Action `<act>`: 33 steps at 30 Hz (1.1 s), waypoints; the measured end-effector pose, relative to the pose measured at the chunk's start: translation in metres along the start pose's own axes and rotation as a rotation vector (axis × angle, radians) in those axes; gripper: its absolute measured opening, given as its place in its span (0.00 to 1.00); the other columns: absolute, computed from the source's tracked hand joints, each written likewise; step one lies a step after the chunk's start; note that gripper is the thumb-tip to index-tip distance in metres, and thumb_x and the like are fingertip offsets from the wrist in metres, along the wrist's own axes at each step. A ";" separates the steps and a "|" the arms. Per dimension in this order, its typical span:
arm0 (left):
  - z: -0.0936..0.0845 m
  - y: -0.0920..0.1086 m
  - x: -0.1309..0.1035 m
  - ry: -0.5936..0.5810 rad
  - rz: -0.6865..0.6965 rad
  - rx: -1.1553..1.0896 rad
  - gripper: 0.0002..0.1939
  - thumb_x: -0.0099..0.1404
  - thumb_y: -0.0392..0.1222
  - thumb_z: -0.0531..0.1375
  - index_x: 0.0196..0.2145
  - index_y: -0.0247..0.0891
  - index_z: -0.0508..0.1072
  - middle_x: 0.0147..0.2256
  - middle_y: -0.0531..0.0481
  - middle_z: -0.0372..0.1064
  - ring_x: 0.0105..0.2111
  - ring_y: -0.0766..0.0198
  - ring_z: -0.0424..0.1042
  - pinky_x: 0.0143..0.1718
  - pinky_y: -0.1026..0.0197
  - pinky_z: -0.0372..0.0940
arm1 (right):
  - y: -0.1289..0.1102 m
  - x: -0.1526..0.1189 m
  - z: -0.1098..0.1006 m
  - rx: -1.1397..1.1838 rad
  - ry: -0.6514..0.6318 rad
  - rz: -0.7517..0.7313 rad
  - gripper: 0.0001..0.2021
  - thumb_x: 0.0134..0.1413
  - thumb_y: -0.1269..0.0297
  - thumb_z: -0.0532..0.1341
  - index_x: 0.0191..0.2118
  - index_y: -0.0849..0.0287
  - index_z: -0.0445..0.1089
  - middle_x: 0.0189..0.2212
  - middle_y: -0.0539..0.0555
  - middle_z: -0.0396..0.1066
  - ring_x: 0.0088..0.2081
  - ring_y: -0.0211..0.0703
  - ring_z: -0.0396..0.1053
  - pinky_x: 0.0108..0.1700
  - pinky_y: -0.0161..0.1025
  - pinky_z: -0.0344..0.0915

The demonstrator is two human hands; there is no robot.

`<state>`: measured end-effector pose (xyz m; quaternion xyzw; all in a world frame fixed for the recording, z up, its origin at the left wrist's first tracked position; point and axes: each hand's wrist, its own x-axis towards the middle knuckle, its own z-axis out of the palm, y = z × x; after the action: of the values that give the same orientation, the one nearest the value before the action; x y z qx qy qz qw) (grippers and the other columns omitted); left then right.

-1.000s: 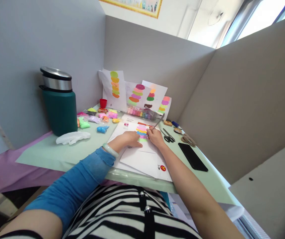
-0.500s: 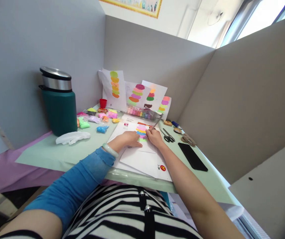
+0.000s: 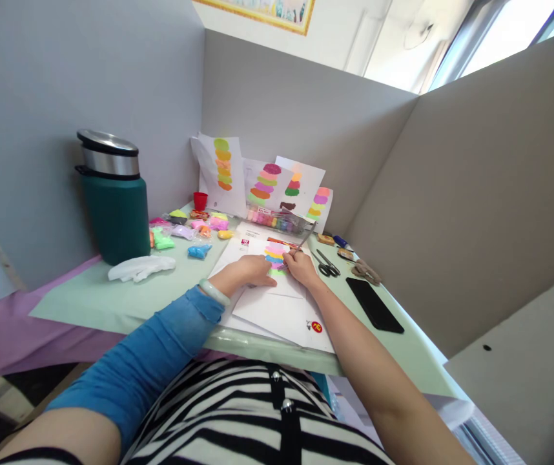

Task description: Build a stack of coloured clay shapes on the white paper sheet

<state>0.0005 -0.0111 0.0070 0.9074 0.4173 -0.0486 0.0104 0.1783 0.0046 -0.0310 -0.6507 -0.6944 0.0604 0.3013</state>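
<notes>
On a white sheet (image 3: 277,307) lies a stack of wavy bands of what looks like soft clay (image 3: 274,253), pink, yellow, blue, purple and green from top to bottom. My left hand (image 3: 254,270) rests flat on the sheet just left of the bands, thumb and fingers stretched out, holding nothing. Closed around a slim metal tool (image 3: 307,235), my right hand (image 3: 301,266) sits at the bands' right side. The tool's long end points up and to the right; its lower tip is close to the lower bands. Whether the tip touches the clay I cannot tell.
A green bottle (image 3: 117,206) and a crumpled tissue (image 3: 141,267) stand left, near several small clay packets (image 3: 199,250). Scissors (image 3: 326,265) and a black phone-like slab (image 3: 374,305) lie right. Painted sheets (image 3: 219,174) lean on the back partition (image 3: 296,103).
</notes>
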 end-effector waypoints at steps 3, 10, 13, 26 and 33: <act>0.001 0.000 0.001 0.001 0.003 0.007 0.30 0.59 0.59 0.52 0.51 0.36 0.69 0.47 0.38 0.68 0.44 0.50 0.70 0.41 0.57 0.63 | 0.000 0.000 0.000 0.004 -0.016 0.019 0.17 0.58 0.57 0.50 0.27 0.60 0.70 0.25 0.52 0.72 0.31 0.39 0.67 0.32 0.31 0.56; 0.000 0.000 0.000 0.004 0.003 -0.007 0.30 0.59 0.60 0.53 0.51 0.36 0.69 0.47 0.37 0.69 0.44 0.49 0.70 0.41 0.57 0.63 | 0.000 0.000 -0.001 0.005 -0.016 0.048 0.15 0.57 0.56 0.51 0.29 0.59 0.70 0.27 0.53 0.73 0.32 0.40 0.69 0.33 0.31 0.57; -0.001 0.000 -0.001 -0.004 -0.006 -0.019 0.30 0.59 0.59 0.53 0.51 0.37 0.69 0.47 0.38 0.69 0.44 0.49 0.70 0.41 0.56 0.63 | 0.000 0.000 -0.001 0.003 -0.026 0.057 0.15 0.57 0.56 0.51 0.30 0.59 0.70 0.27 0.53 0.73 0.32 0.40 0.69 0.34 0.32 0.57; 0.001 -0.001 0.000 0.004 -0.016 -0.019 0.29 0.59 0.59 0.53 0.51 0.38 0.69 0.46 0.39 0.69 0.45 0.51 0.69 0.43 0.57 0.62 | 0.000 0.000 -0.001 -0.008 -0.031 0.054 0.16 0.57 0.56 0.51 0.30 0.59 0.70 0.25 0.53 0.72 0.32 0.40 0.68 0.32 0.32 0.56; 0.000 0.000 0.000 -0.004 -0.006 -0.007 0.29 0.59 0.60 0.53 0.51 0.38 0.69 0.47 0.39 0.69 0.45 0.50 0.69 0.42 0.57 0.63 | 0.002 0.001 0.000 -0.025 -0.028 0.063 0.15 0.57 0.56 0.51 0.30 0.59 0.70 0.26 0.53 0.72 0.32 0.40 0.68 0.33 0.32 0.56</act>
<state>0.0001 -0.0110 0.0067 0.9060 0.4201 -0.0490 0.0145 0.1797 0.0061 -0.0319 -0.6752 -0.6782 0.0703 0.2815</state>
